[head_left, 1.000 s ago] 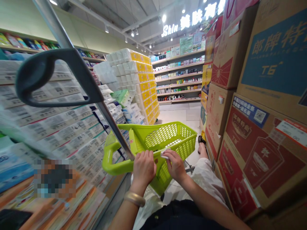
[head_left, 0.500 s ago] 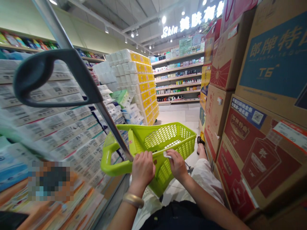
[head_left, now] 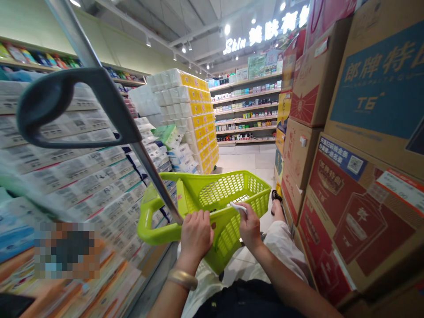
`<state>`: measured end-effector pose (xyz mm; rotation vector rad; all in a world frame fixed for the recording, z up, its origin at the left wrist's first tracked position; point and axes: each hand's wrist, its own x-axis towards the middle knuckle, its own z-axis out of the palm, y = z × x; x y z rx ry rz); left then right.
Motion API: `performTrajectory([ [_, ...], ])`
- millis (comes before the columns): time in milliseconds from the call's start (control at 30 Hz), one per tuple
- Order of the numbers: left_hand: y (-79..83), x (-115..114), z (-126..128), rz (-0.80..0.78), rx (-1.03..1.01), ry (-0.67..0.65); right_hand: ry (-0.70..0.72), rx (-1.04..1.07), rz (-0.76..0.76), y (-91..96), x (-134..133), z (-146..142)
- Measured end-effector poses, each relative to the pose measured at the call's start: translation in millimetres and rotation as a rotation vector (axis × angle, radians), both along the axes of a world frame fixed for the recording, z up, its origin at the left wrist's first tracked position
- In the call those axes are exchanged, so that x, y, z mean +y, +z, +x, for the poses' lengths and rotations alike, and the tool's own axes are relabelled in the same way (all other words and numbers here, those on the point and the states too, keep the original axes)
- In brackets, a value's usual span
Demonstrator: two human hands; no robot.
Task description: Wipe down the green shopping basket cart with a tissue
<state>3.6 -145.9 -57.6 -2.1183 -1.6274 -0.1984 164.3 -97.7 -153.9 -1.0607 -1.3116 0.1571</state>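
A lime-green rolling shopping basket [head_left: 227, 240] with latticed walls stands in front of me. My left hand [head_left: 198, 234], a gold-coloured bangle on its wrist, is closed over the basket's near rim beside the base of the metal handle pole [head_left: 160, 187]. In my right hand [head_left: 251, 225], fingers curled, is a small white folded tissue [head_left: 238, 206]. This hand is just outside the basket's near side; whether it touches the wall I cannot tell. The dark grey grip [head_left: 122, 108] of the pole rises at the upper left, with neither hand on it.
Stacked cartons [head_left: 344, 212] line the right side. On the left are piled tissue packs [head_left: 66, 176] and a tall stack of yellow-and-white paper packs [head_left: 195, 119]. Stocked shelves [head_left: 245, 110] stand at the back. A foot in a black sandal [head_left: 276, 196] shows beyond the basket.
My right hand has moved slightly right, away from the rim, and turned, so the tissue now points up and left. My left hand stays on the rim.
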Motion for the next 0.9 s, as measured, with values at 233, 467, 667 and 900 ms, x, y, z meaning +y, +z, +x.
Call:
performTrajectory([
  [233,0.2,-1,1,-0.005,-0.008,-0.019,0.305,-0.352,0.141,14.4,0,-22],
  [467,-2.4,0,1,0.017,-0.001,-0.006,0.111,-0.317,-0.081,0.4,20,-1],
  [667,-1.9,0,1,0.027,0.01,-0.015,0.368,-0.392,0.024,10.6,9,-22],
  [900,-3.4,0,1,0.048,0.005,-0.01,0.143,-0.327,-0.117,6.6,17,-4],
])
